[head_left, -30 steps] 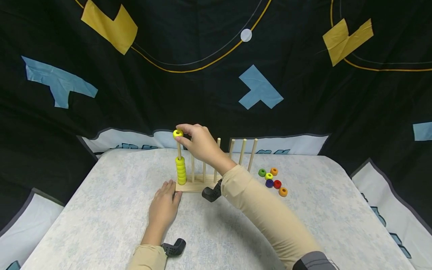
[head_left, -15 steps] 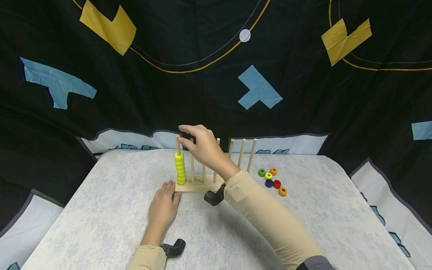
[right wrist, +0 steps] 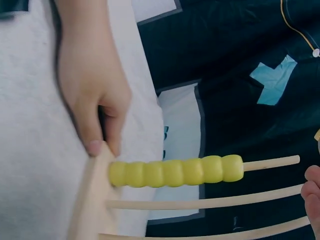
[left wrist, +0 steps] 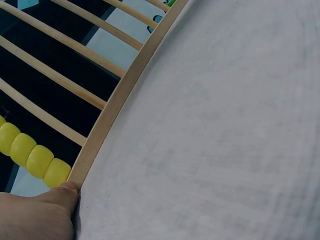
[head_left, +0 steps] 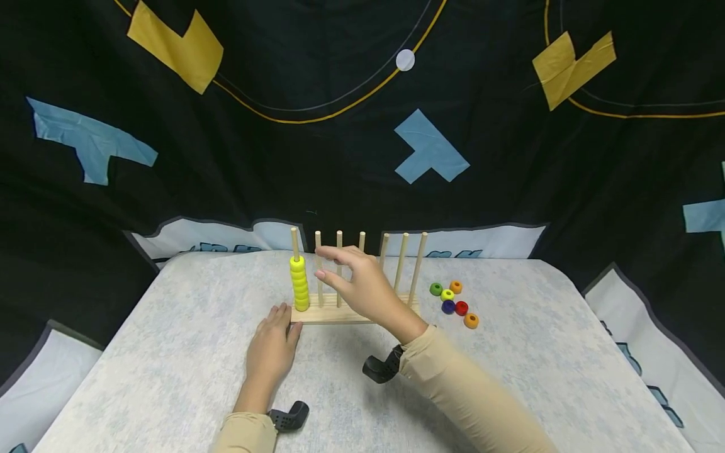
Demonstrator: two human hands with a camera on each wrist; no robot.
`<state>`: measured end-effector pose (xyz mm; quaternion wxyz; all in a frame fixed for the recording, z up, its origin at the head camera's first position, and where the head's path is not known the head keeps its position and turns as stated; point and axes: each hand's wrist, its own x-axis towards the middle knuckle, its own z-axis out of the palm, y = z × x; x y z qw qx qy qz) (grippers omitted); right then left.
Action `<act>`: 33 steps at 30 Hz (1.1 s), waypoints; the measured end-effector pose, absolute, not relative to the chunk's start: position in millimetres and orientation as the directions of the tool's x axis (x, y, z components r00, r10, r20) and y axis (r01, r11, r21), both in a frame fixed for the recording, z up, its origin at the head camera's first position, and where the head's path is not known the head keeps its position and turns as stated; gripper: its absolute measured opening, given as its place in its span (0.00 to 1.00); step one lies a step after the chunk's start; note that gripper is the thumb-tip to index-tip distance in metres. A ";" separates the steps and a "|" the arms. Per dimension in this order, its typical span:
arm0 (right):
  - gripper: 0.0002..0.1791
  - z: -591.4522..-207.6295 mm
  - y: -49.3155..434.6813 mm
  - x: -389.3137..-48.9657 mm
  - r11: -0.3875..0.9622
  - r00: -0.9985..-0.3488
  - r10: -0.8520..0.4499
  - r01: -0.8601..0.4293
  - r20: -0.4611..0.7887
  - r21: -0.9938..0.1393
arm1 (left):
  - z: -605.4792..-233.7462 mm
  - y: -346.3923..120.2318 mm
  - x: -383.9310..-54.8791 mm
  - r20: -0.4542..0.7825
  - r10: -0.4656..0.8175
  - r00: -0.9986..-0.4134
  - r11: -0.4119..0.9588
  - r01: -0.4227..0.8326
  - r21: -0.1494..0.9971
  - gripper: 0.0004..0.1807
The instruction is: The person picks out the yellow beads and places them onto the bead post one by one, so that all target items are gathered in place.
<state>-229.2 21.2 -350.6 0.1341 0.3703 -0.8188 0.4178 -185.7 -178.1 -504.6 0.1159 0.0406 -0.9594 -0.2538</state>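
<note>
A wooden peg rack [head_left: 334, 313] stands on the table with a row of upright pegs. Yellow beads [head_left: 299, 283] are stacked on its leftmost peg, and the peg's bare tip shows above them. My left hand [head_left: 270, 345] holds the rack's left end, thumb at the front corner and fingers along the side; the left wrist view shows the thumb [left wrist: 62, 192] against the base beside the lowest bead. Above the rack, in front of the middle pegs, my right hand [head_left: 365, 283] hovers with thumb and fingers apart and nothing between them. Only its fingertips [right wrist: 313, 187] enter the right wrist view.
Right of the rack lie several loose beads: green [head_left: 435, 289], yellow [head_left: 447, 295], dark blue [head_left: 448, 307], red [head_left: 461, 308], and two orange, one nearer the front [head_left: 471, 321]. A black cloth [head_left: 317, 170] with taped shapes hangs behind the table [head_left: 566, 377].
My right hand let go of a yellow bead at the leftmost peg's top; it dropped onto the stack. The hand then moved right and down. My left hand stayed at the rack's end.
</note>
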 end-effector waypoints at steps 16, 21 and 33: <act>0.22 -398.5 70.5 -196.4 0.401 -0.765 -0.511 -0.616 0.392 -0.678 | -507.6 -177.6 -185.8 0.215 -0.121 -0.969 0.874 -0.002 0.486 0.31; 0.21 -412.3 90.3 -194.1 0.409 -0.781 -0.499 -0.595 0.377 -0.692 | -507.5 -177.5 -185.4 0.215 -0.123 -0.969 0.871 -0.002 0.491 0.31; 0.17 -439.2 152.8 -207.4 0.481 -0.858 -0.363 -0.506 0.362 -0.716 | -506.5 -178.0 -185.2 0.210 -0.115 -0.971 0.871 0.003 0.491 0.31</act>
